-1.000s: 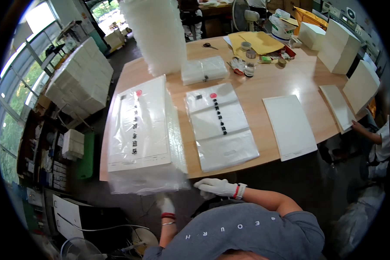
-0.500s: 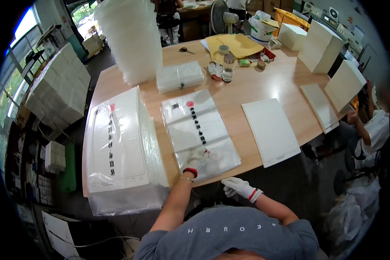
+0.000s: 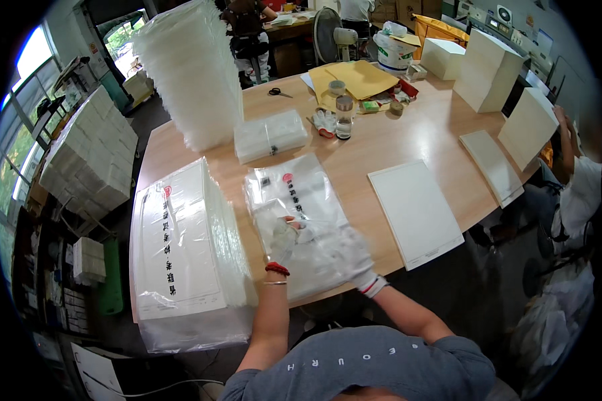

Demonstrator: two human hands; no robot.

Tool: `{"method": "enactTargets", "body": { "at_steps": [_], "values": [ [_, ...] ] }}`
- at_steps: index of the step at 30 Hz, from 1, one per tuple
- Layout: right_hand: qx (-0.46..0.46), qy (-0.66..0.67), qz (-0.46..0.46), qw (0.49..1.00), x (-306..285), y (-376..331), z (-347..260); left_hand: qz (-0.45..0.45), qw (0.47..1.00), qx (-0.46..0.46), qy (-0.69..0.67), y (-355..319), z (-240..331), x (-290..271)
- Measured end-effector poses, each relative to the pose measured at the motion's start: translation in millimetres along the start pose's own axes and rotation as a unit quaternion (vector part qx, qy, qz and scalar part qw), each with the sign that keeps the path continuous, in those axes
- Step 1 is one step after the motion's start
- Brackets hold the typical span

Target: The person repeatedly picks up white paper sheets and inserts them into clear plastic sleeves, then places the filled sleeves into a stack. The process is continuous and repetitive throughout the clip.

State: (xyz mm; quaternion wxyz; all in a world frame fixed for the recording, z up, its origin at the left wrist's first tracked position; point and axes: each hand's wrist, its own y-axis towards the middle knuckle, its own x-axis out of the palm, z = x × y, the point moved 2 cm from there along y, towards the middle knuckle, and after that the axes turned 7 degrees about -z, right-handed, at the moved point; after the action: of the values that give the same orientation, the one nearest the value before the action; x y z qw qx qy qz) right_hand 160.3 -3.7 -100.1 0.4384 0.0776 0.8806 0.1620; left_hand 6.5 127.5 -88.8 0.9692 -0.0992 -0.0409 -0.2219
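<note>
- My left hand [image 3: 282,242], gloved in white, lies on the clear plastic bag [image 3: 299,220] in front of me, fingers curled loosely on the film; whether it pinches the film I cannot tell.
- My right hand [image 3: 348,252], also gloved, rests just beside it on the lower half of the same bag, fingers spread fairly wide and pressing down, gripping nothing that I can make out.
- The bag lies flat on the wooden table [image 3: 381,144], near its front edge, with dark print running down its middle.
- To my left a thick stack of printed bags [image 3: 184,250] overhangs the table edge; I judge a careless elbow could tip it off.
- To my right a white card sheet [image 3: 415,212] lies apart from the bag.
- The film looks slick: under gloves I think it could slide or crease, and two layers could cling together.
- Further off stand a tall pile of clear trays [image 3: 190,67] and a small jar [image 3: 344,115].
</note>
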Motion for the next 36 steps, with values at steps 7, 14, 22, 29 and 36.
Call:
{"method": "enactTargets", "body": {
  "at_steps": [7, 14, 22, 29, 36],
  "values": [
    [0.045, -0.022, -0.117, 0.992, 60, 24, -1, -0.107, 0.959, 0.16, 0.208, -24, 74, 27],
    [0.058, 0.255, -0.138, 0.955, -35, -84, -21, -0.026, 0.853, 0.207, 0.479, -53, 60, 43],
    [0.069, -0.314, 0.055, 0.945, -96, -174, 97, 0.007, 0.895, 0.311, 0.319, -118, 22, 65],
    [0.037, -0.237, -0.001, 0.971, -139, -139, -23, -0.308, 0.836, -0.295, -0.345, -147, -89, 166],
    [0.323, 0.121, -0.06, 0.937, -103, -231, 72, -0.358, 0.916, -0.171, 0.053, -143, -65, 140]
  ]
}}
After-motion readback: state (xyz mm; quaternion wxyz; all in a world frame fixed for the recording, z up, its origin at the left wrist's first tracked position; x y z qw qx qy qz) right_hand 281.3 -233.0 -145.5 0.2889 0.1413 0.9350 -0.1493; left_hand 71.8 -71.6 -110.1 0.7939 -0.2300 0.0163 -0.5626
